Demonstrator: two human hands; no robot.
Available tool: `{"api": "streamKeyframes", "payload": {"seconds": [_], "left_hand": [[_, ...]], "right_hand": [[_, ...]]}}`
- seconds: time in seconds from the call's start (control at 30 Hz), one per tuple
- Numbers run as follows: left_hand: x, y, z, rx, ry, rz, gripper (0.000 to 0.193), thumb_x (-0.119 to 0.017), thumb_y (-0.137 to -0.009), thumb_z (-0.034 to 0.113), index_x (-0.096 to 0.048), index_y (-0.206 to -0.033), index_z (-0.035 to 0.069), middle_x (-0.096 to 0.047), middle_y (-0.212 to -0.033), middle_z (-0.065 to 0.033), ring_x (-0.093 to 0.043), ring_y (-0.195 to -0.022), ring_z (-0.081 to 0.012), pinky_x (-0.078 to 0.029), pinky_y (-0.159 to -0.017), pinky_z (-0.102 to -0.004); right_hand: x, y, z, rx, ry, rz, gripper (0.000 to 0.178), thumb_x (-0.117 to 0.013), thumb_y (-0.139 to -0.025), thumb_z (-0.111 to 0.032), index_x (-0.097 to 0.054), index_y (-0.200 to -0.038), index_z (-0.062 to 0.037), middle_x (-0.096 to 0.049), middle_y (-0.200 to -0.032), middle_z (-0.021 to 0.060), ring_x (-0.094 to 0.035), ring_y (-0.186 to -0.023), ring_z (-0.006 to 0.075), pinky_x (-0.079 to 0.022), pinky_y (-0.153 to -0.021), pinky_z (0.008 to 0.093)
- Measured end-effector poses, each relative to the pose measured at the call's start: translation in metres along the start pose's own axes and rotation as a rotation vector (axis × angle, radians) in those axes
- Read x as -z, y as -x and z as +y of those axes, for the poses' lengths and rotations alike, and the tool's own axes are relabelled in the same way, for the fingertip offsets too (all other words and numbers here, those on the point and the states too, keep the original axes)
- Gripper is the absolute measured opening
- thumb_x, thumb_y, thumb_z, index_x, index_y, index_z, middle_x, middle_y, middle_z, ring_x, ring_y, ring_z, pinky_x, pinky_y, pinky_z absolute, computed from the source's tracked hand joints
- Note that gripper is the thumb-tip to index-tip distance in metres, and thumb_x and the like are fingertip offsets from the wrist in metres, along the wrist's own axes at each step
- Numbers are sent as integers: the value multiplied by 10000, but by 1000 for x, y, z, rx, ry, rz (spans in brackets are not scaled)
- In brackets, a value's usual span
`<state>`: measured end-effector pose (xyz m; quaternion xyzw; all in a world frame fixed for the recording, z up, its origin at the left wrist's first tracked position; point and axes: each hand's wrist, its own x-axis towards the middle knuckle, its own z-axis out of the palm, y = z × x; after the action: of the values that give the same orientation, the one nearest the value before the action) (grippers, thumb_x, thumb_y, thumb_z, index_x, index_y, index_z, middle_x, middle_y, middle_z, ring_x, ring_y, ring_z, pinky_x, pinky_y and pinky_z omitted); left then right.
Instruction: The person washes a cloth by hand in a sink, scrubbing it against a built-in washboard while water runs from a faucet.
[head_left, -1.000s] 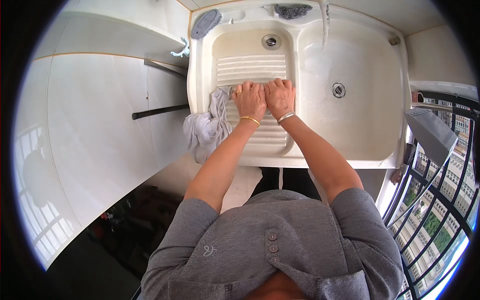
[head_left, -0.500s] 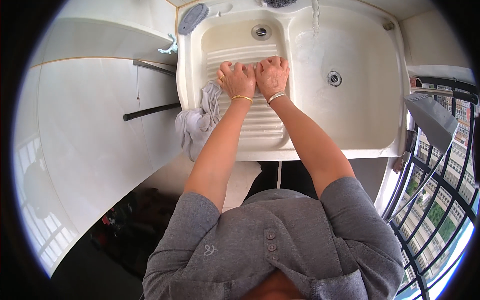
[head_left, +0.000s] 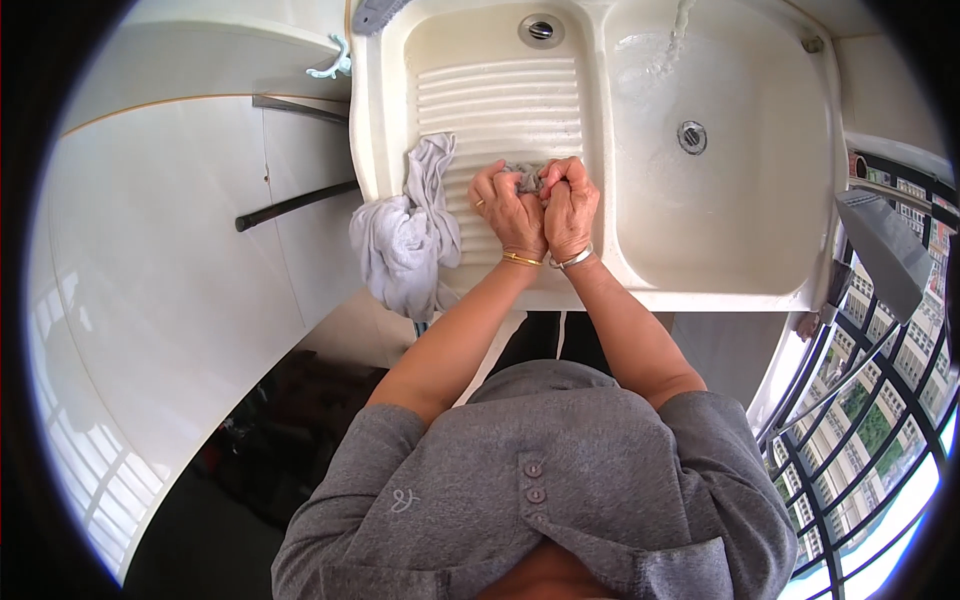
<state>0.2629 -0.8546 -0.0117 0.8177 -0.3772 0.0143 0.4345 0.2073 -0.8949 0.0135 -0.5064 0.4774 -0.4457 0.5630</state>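
Over the near part of the ribbed washboard (head_left: 500,95) in the left basin, my two hands are side by side. A small bunched grey cloth (head_left: 526,176) shows between them, mostly hidden by my fingers. My left hand (head_left: 508,213), with a ring, curls closed around one side of it. My right hand (head_left: 571,210) grips the other side, its fingers folded in. To the left of my left hand a pale grey-white cloth (head_left: 398,248) hangs over the basin's front left corner, one end lying on the ribs.
Water (head_left: 681,30) runs into the right basin (head_left: 740,225), which has a round drain (head_left: 691,137). A grey brush (head_left: 376,14) lies at the back left corner. On the left wall are a pale blue hook (head_left: 333,60) and a black bar (head_left: 296,206). A grey dustpan (head_left: 884,250) stands at the right.
Both hands have drawn back toward me along the ribs and closed up together. The grey cloth, earlier hidden under them, now shows between the fingers. The view has shifted slightly.
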Motion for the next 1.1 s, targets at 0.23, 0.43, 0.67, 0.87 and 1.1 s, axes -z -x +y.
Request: {"api": "streamKeyframes", "payload": {"seconds": [0.23,0.43,0.67,0.87,1.1], "left_hand": [[-6,-33,-1,-100,-59,-165,18,-496,-695,118,-480,-702,112,-534,-803,-45,-482,-803,-283,-329,-759,-407],[-16,-63,-1,-174,26,-172,27,-481,-670,100,-465,-650,92,-500,-686,-54,-488,-694,-293,-353,-684,-391],[-19,-73,-7,-176,114,-247,48,-461,-678,87,-472,-635,70,-534,-686,-88,-508,-679,-322,-385,-629,-423],[-26,-74,-15,-197,25,-308,101,-489,-711,123,-587,-707,97,-622,-754,-74,-567,-734,-326,-423,-676,-433],[-15,-81,-24,-108,53,-433,167,-462,-763,121,-609,-785,45,-626,-844,-151,-572,-849,-368,-455,-781,-466]], "right_hand": [[-14,-43,7,-108,54,10,202,-364,-776,78,-504,-664,-17,-462,-552,58,-410,-534,126,-363,-487,293],[-19,-67,13,-180,89,-46,204,-372,-791,78,-511,-674,-16,-468,-553,57,-418,-535,121,-380,-491,293],[-24,-75,11,-196,164,-102,192,-385,-785,63,-527,-687,-21,-476,-554,88,-435,-535,152,-414,-519,312],[-27,-85,16,-204,372,-107,174,-437,-780,-20,-589,-708,-62,-614,-651,166,-565,-606,328,-466,-596,423],[-10,-77,6,-107,250,-276,153,-516,-855,-118,-607,-954,-47,-675,-844,122,-652,-805,257,-518,-763,350]]}}
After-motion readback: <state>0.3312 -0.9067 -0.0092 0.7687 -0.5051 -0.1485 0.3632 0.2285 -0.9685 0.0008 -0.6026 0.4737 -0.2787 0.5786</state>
